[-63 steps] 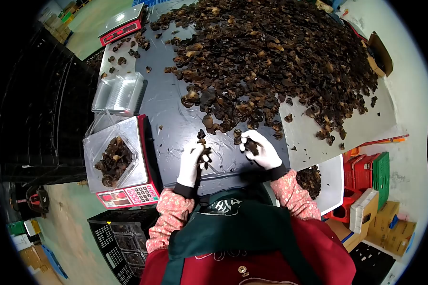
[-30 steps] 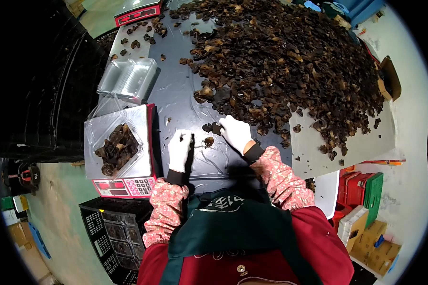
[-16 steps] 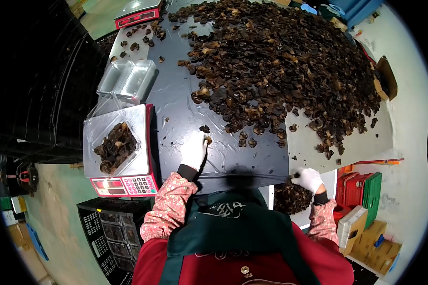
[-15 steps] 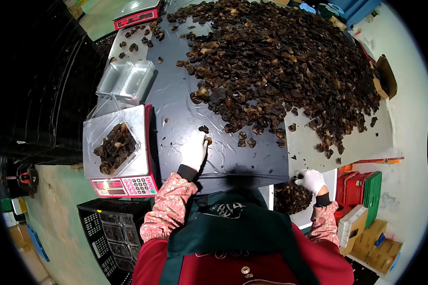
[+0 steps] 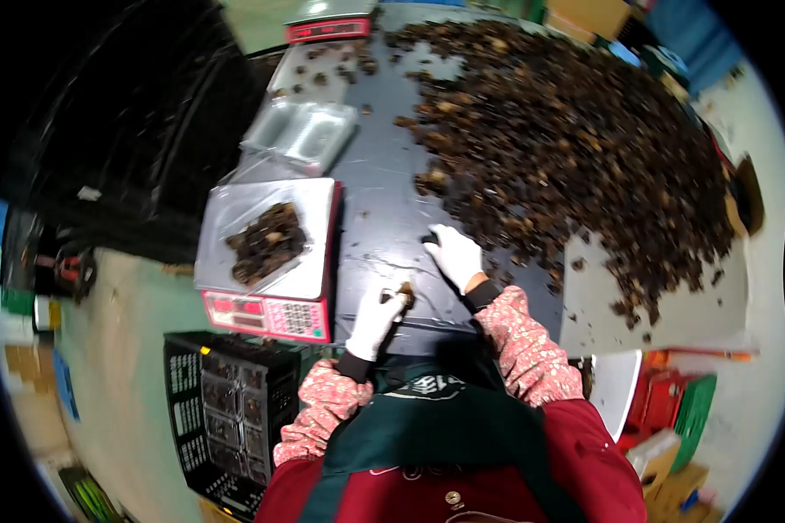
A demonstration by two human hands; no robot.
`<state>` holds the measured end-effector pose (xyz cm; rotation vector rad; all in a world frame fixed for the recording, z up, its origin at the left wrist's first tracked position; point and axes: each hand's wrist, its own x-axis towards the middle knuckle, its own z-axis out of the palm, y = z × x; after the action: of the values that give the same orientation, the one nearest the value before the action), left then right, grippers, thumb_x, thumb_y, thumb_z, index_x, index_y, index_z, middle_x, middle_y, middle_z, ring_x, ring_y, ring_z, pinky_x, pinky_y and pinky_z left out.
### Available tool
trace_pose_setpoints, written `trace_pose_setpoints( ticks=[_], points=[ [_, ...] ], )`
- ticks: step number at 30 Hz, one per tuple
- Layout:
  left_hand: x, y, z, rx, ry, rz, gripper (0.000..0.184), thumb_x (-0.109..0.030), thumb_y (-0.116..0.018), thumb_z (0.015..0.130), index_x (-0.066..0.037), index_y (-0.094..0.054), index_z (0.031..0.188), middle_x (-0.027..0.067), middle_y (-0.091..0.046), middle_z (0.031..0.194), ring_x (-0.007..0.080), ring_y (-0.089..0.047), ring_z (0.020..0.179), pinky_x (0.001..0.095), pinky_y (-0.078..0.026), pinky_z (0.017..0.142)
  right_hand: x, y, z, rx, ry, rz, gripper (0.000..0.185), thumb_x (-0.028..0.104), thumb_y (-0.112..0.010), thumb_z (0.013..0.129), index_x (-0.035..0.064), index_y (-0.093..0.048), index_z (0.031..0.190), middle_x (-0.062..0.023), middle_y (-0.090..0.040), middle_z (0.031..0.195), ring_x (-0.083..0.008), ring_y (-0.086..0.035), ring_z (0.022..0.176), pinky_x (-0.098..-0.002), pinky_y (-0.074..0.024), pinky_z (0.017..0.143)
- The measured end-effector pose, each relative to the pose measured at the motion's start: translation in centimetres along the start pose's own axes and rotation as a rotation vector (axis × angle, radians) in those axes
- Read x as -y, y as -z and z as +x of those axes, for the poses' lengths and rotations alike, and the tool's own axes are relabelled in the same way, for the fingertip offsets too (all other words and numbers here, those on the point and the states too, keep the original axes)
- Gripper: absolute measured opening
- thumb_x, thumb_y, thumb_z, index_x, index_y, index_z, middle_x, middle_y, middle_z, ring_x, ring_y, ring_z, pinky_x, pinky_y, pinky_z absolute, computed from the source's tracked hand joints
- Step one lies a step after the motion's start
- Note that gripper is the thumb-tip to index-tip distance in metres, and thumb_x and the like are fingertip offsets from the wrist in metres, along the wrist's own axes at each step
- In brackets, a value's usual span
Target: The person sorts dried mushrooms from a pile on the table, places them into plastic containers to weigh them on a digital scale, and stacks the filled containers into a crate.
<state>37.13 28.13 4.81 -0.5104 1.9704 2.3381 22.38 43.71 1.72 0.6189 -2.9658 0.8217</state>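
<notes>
My left hand [image 5: 377,322], in a white glove, is closed on a small brown wood ear mushroom [image 5: 406,293] near the table's front edge. Farther forward and to the right, my right hand [image 5: 456,255], also gloved, has its fingertips closed around a dark wood ear piece [image 5: 429,237]. To the left, a scale [image 5: 323,261] bears a clear plastic tray with a clump of wood ears [image 5: 269,244] in it. A large heap of wood ears [image 5: 567,148] covers the right and far side of the table [image 5: 379,183].
Clear empty trays [image 5: 301,135] stand behind the scale. A second scale [image 5: 329,29] is at the far end. Below left, a black crate [image 5: 187,410] holds filled clear packs. Red and green bins [image 5: 667,410] stand at the lower right.
My right hand has come from the white container at the lower right to the table's middle. My left hand has drawn back towards me with a piece. The view has turned left.
</notes>
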Motion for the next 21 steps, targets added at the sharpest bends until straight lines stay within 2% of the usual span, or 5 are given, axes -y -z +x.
trace_pose_setpoints(
  ticks=[3,7,11,18,21],
  points=[
    [0.6,0.6,-0.7,-0.010,0.034,-0.071,0.016,-0.013,-0.065,0.090,-0.005,-0.060,0.104,0.0011,-0.060,0.078,0.0052,-0.050,0.060,0.0200,-0.040,0.054,1.0,0.0,1.1,0.082,-0.108,0.137,0.023,0.032,-0.059,0.088,0.0109,-0.064,0.095,-0.0148,-0.069,0.091,-0.0366,-0.066,0.087,-0.0455,-0.0521,0.074],
    [0.4,0.7,-0.7,0.021,0.156,-0.141,0.017,-0.017,-0.064,0.091,-0.004,-0.063,0.102,-0.0002,-0.061,0.079,0.0041,-0.049,0.058,0.0197,-0.039,0.051,0.0,2.7,-1.6,0.208,-0.284,0.816,0.009,0.012,-0.069,0.086,0.0048,-0.068,0.092,0.0018,-0.062,0.072,-0.0053,-0.053,0.061,-0.0232,-0.0421,0.054],
    [1.8,-0.5,0.5,0.094,0.070,-0.127,0.017,-0.020,-0.065,0.091,-0.007,-0.063,0.102,0.0001,-0.062,0.080,0.0043,-0.051,0.061,0.0194,-0.041,0.053,-0.6,8.5,-5.9,0.245,-0.429,0.893,0.008,0.008,-0.064,0.089,0.0025,-0.064,0.095,0.0018,-0.059,0.071,-0.0043,-0.048,0.055,-0.0209,-0.0363,0.050],
    [1.9,-4.5,2.6,0.289,0.039,-0.106,0.012,-0.017,-0.061,0.093,-0.006,-0.061,0.098,-0.0015,-0.059,0.075,0.0052,-0.051,0.060,0.0212,-0.041,0.052,-13.1,16.6,-18.1,0.006,-0.560,0.415,0.007,0.010,-0.066,0.087,0.0040,-0.065,0.090,0.0034,-0.057,0.070,-0.0058,-0.049,0.059,-0.0224,-0.0383,0.054],
    [1.5,-6.1,3.0,0.329,0.057,-0.090,0.014,-0.019,-0.061,0.093,-0.006,-0.061,0.098,-0.0013,-0.058,0.074,0.0057,-0.051,0.057,0.0216,-0.041,0.051,-17.3,21.0,-25.3,0.136,-0.666,-0.196,0.023,0.021,-0.068,0.082,0.0031,-0.069,0.096,-0.0165,-0.072,0.089,-0.0251,-0.069,0.077,-0.0348,-0.0523,0.074]
  ],
)
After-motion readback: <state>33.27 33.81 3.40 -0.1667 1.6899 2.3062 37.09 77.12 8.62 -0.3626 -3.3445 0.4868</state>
